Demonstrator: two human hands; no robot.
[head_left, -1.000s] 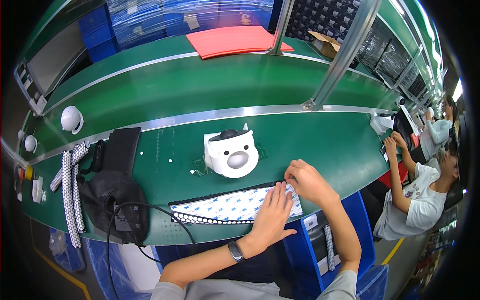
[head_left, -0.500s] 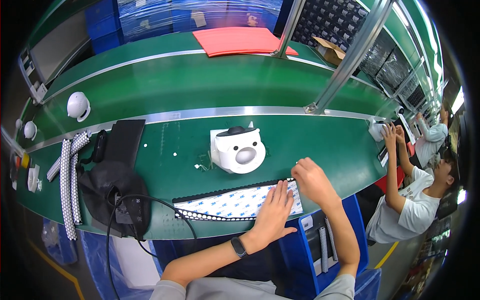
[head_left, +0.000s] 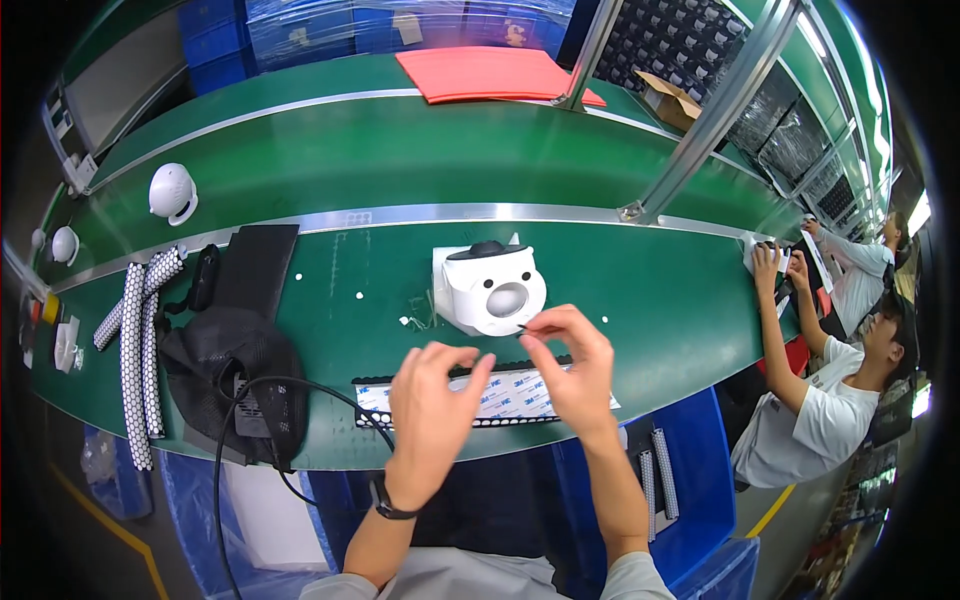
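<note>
My right hand is raised over the bench, with thumb and index finger pinched on a small black piece. The piece is at the lower front of a white animal-shaped housing, which has two black eyes, a round grey snout and a dark top; whether they touch I cannot tell. My left hand, with a dark wristband, hovers over a strip of adhesive pads, thumb and fingers apart and holding nothing visible. The strip has white backing with blue print, black scalloped edges and a row of round holes. Both hands partly hide it.
On the left lie a black mesh cap with a cable, a dark flat sheet and rolled dotted strips. White round devices stand on the back ledge. A blue bin is below the bench. A co-worker sits at right.
Both hands have lifted off the adhesive strip. My right hand has moved left to the housing, pinching the black piece; my left hand has moved left and up. A white dot now shows at right.
</note>
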